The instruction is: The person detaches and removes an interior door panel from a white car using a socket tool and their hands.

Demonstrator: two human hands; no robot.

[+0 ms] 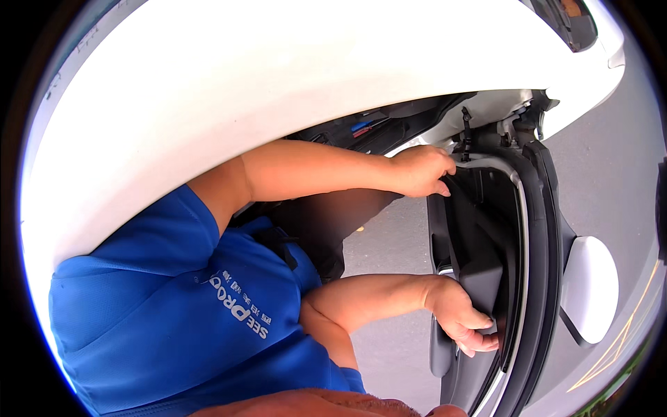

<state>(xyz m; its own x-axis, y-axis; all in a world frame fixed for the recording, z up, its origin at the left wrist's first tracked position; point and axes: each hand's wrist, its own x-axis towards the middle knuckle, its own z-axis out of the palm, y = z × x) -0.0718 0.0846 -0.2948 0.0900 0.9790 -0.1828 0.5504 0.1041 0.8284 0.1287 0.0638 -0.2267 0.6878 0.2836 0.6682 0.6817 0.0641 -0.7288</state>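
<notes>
Seemingly you're working at the dark panel (481, 240) on the open door (545, 229) — left hand (425, 171) curled by its hinge end, right hand (464, 320) half-closed along it, grips unclear — and the next move wants steady, even support.

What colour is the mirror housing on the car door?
The mirror housing is white, shown in the head view.

white car body (278, 69) | grey pavement (590, 153) | yellow ground lines (615, 349) | greenery (614, 389)
</notes>
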